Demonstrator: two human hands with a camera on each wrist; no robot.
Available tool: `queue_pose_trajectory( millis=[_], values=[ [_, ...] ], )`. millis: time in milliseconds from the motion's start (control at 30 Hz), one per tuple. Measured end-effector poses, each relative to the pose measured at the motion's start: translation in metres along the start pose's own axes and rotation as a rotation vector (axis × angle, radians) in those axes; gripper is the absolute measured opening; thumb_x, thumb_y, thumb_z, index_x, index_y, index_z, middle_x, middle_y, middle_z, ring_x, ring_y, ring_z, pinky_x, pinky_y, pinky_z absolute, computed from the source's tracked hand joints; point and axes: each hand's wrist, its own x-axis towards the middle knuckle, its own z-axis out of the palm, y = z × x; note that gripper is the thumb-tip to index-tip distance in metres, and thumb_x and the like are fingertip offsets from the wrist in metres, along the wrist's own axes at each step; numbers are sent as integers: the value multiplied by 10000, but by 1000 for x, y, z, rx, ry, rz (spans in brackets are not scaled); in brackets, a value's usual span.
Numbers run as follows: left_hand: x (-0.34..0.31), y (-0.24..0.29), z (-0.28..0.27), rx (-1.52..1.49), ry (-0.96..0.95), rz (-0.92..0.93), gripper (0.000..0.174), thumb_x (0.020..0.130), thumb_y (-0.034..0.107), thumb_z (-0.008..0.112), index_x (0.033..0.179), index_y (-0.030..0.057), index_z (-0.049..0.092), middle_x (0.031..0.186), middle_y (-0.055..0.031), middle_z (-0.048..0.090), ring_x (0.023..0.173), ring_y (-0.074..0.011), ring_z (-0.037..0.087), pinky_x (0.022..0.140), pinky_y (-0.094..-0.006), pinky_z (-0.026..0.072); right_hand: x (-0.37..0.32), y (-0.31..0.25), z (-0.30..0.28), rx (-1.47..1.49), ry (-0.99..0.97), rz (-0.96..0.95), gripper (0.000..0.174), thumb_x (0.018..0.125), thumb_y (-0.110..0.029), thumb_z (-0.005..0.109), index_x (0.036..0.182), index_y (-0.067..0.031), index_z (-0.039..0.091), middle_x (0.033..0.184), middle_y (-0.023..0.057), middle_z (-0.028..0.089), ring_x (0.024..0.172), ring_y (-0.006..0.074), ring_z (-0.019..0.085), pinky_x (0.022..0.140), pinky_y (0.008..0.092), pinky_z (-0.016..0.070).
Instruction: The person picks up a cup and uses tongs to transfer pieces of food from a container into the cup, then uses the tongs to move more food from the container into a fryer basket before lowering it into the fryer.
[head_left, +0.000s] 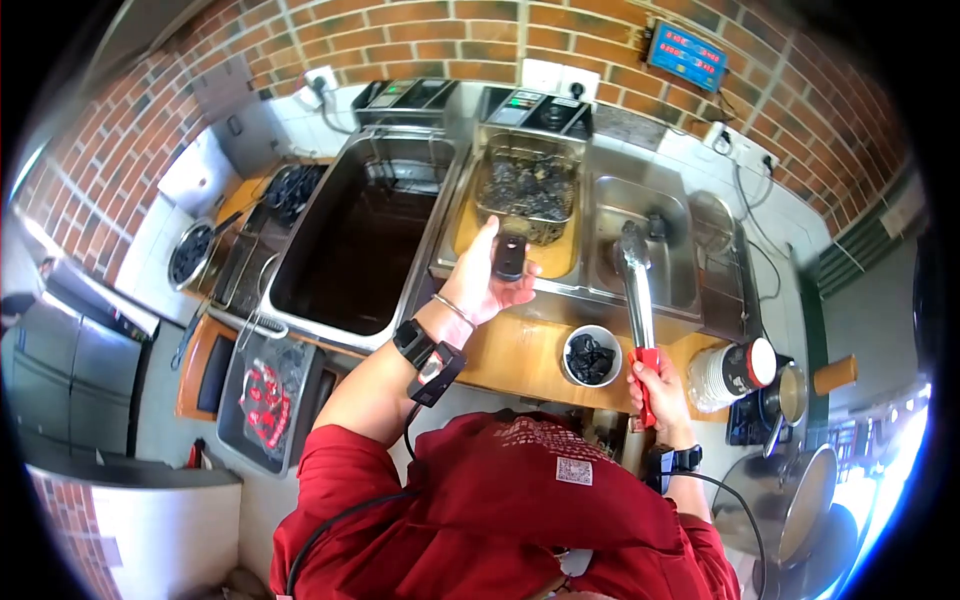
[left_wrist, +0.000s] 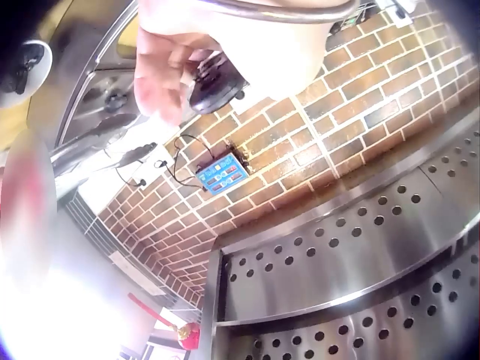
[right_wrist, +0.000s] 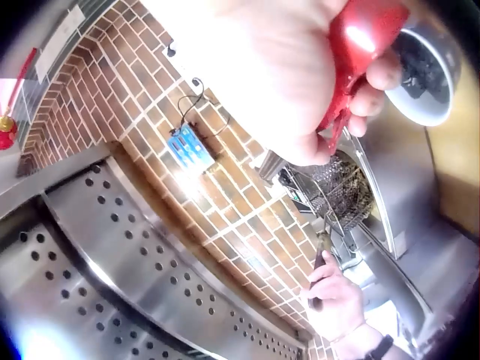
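Observation:
My left hand [head_left: 485, 275] holds the black handle [head_left: 510, 257] of a wire fryer basket [head_left: 530, 180]. Dark pieces fill the basket, which sits over the yellowish oil of the right-hand fryer. In the right wrist view the left hand's fingers [right_wrist: 319, 289] curl round that handle. My right hand [head_left: 660, 388] grips metal tongs by their red handles [head_left: 648, 365]; the silver arms [head_left: 637, 290] point away, over the steel basin. Just left of the tongs, a white bowl [head_left: 568, 375] of shiny black pieces stands on the wooden counter.
A large vat of dark liquid [head_left: 355, 250] lies left of the fryer. The steel basin [head_left: 645, 195] is on its right. Stacked white lids or bowls [head_left: 708, 378] and a pot [head_left: 805, 510] stand at right. A grey tray [head_left: 235, 400] is lower left; a blue display [head_left: 687, 57] hangs on the brick wall.

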Motion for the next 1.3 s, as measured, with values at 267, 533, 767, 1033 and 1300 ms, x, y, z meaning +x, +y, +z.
queue_pose_trajectory(
  millis=[267, 533, 767, 1033, 1300],
  values=[
    [-118, 24, -63, 296, 417, 364, 159, 943, 195, 538, 1027, 78, 605, 801, -60, 642, 593, -124, 610, 550, -263, 538, 36, -24, 18, -194, -5, -76, 263, 926, -148, 587, 1156, -61, 493, 764, 29, 539, 501, 63, 448, 417, 195, 352],
    [-264, 135, -353, 1335, 1556, 746, 246, 737, 213, 723, 922, 60, 667, 893, -127, 659, 881, -274, 624, 803, -391, 500, 47, -45, 87, -209, 151, -222, 221, 940, -189, 568, 1126, -80, 519, 755, 19, 533, 494, 63, 442, 405, 198, 337],
    [-338, 210, -480, 1730, 1902, -280, 714, 771, 349, 693, 1384, 128, 399, 1361, -58, 507, 1301, -280, 428, 1005, -624, 334, 37, -49, 142, -236, 352, -241, 215, 940, -222, 573, 1107, -92, 532, 774, -6, 539, 499, 48, 431, 398, 192, 307],
    [-378, 252, -520, 1773, 1224, -437, 424, 751, 357, 706, 1048, 56, 671, 1008, -170, 672, 961, -312, 646, 865, -402, 489, 27, -48, 186, -245, 436, -254, 160, 945, -256, 574, 988, -113, 518, 750, -21, 518, 505, 35, 408, 411, 186, 294],
    [-392, 279, -505, 1722, 1210, -223, 430, 753, 336, 713, 988, -20, 658, 869, -195, 659, 802, -299, 642, 726, -376, 498, 42, -33, 209, -208, 408, -272, 144, 940, -233, 569, 990, -109, 517, 766, -18, 525, 513, 46, 419, 427, 198, 320]
  ],
)
